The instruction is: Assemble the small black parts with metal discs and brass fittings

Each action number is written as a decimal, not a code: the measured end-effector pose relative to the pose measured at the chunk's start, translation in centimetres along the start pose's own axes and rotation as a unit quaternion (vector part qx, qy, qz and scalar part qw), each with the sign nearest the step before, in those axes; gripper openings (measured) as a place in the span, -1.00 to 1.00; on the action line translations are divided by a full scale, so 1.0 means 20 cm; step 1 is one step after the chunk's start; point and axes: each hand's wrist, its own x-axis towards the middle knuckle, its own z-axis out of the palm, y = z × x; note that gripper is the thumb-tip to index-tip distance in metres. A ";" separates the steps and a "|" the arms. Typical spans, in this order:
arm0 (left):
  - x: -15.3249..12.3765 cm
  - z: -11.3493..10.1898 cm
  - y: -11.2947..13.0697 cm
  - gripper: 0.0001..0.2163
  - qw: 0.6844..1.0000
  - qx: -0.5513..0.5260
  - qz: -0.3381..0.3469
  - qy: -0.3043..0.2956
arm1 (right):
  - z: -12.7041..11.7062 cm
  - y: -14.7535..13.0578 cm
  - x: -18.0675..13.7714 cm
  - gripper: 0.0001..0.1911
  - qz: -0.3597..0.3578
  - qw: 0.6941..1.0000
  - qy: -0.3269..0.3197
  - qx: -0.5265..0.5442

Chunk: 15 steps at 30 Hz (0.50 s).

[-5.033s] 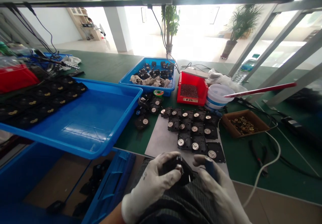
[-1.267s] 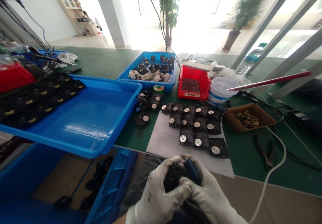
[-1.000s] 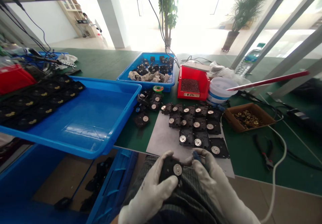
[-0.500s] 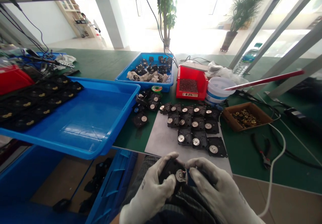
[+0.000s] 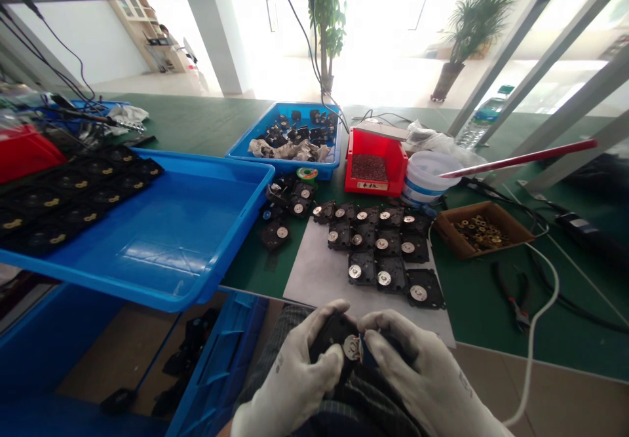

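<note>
Both my hands wear white gloves and meet over my lap, below the table edge. My left hand grips a small black part with a round silver disc on it. My right hand is curled against the same part, its fingertips at the disc; a blue-handled tool seen earlier in it is hidden. Just ahead, several like black parts with silver discs lie in rows on a grey mat.
A large blue tray overhangs the table at left, holding black parts at its far side. Farther back stand a small blue tray, a red bin, a white tub and a brown box of brass bits. Pliers and a white cable lie right.
My hands have closed back round the black part, and the right fingertips now sit at its silver disc. The blue tool handle that showed earlier is out of sight. The view shifted slightly.
</note>
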 end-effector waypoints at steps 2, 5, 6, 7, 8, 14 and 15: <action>0.00 0.00 0.00 -0.41 1.000 0.007 -0.001 0.002 | 0.00 0.00 0.00 -0.72 0.000 1.000 0.000 -0.001; 0.00 0.00 0.00 -0.41 1.000 0.017 -0.001 0.005 | 0.00 0.00 0.00 -0.71 0.000 1.000 0.000 -0.008; 0.00 0.00 0.00 -0.41 1.000 0.019 0.000 0.004 | 0.00 0.00 0.00 -0.70 0.000 1.000 0.000 -0.009; 0.00 0.00 0.00 -0.40 1.000 0.022 0.001 0.003 | 0.00 0.01 0.00 -0.70 -0.001 1.000 0.000 -0.010; 0.00 0.00 0.00 -0.40 1.000 0.025 0.000 0.002 | 0.00 0.01 0.00 -0.70 -0.001 1.000 0.000 -0.011; 0.00 0.00 0.00 -0.40 0.999 0.038 -0.016 0.000 | 0.01 0.05 0.01 -0.71 -0.008 0.999 0.014 -0.030; 0.00 0.00 -0.01 -0.40 0.999 0.039 -0.014 0.000 | 0.01 0.05 0.01 -0.71 -0.010 0.999 0.014 -0.031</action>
